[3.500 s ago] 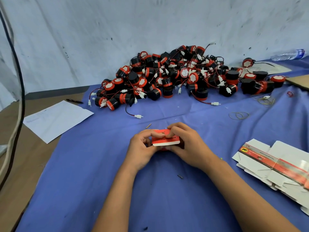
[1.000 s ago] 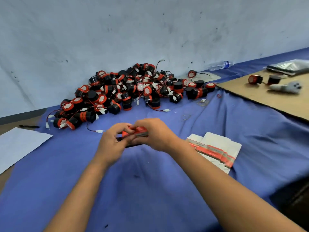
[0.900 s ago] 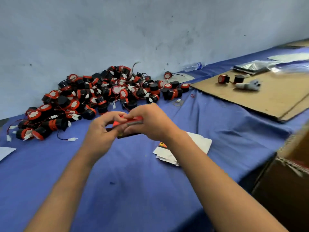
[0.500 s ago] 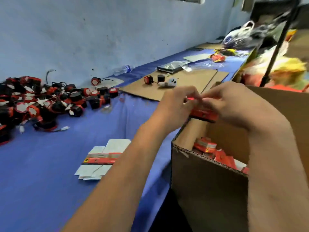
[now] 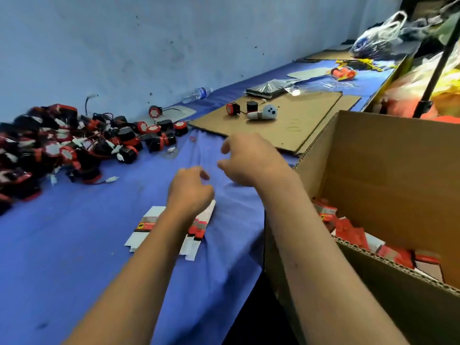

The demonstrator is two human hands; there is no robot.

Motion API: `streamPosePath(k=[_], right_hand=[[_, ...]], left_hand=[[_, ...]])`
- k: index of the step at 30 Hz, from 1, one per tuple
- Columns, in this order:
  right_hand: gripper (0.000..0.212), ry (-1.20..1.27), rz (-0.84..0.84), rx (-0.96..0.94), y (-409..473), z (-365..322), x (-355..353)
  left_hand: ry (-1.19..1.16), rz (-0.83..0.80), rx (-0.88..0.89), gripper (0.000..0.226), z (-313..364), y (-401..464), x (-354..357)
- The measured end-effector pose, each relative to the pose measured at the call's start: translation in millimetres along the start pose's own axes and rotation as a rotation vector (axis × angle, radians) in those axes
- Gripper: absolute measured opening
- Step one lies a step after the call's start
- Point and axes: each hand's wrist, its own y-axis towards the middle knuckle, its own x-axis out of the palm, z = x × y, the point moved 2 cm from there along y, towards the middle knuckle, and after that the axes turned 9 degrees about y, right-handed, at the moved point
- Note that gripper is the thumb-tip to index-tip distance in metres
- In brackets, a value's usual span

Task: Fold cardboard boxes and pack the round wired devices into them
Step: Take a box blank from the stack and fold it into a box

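Both of my hands hover over the blue cloth and hold nothing. My left hand is loosely curled above a stack of flat red-and-white box blanks, which my forearm partly hides. My right hand hangs a little farther off, fingers slightly apart. A heap of round black-and-red wired devices lies at the left by the wall. At the right stands a large open carton with several small packed red-and-white boxes inside.
A brown cardboard sheet lies beyond my hands with two loose devices and a white gadget on it. A plastic bottle rests by the wall. Bags and clutter fill the far right. The table edge runs beside the carton.
The small red box that both hands held over the carton is gone from them. Both hands have moved left, back over the blue cloth and the flat blanks.
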Motion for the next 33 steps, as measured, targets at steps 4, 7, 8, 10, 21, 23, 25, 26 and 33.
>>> streamPosePath(k=[4, 7, 8, 10, 21, 23, 25, 26, 33], right_hand=[[0.028, -0.131, -0.385, -0.13, 23.3, -33.3, 83.7], [0.072, -0.271, -0.657, -0.169, 26.6, -40.7, 130.8], [0.083, -0.291, -0.683, -0.189, 26.4, -43.0, 143.3], [0.102, -0.306, -0.682, -0.221, 26.0, -46.1, 160.2], [0.085, 0.05, -0.422, -0.605, 29.4, -121.4, 193.7], [0.074, 0.097, -0.338, -0.679, 24.2, -146.5, 209.7], [0.067, 0.242, -0.253, -0.662, 16.9, -170.0, 228.2], [0.063, 0.335, -0.207, -0.619, 12.6, -180.4, 237.0], [0.035, 0.86, -0.314, -0.425, -12.7, -232.7, 305.2]], left_hand=[[0.301, -0.242, -0.391, 0.074, -92.3, -21.9, 11.1], [0.263, -0.182, -0.446, 0.089, -122.7, -27.3, 6.9], [0.219, -0.162, -0.473, 0.087, -129.9, -28.4, 4.5], [0.045, -0.11, -0.536, 0.074, -140.5, -30.1, 0.4], [-1.084, 0.131, -0.579, 0.023, -218.1, -52.1, -71.0], [-1.278, 0.058, -0.442, 0.044, -243.8, -71.6, -85.9], [-1.452, 0.102, -0.302, 0.058, -270.1, -94.4, -94.9], [-1.528, 0.134, -0.252, 0.061, -282.1, -105.1, -95.8], [-1.373, 0.38, -0.243, 0.042, -329.6, -150.1, -78.1]])
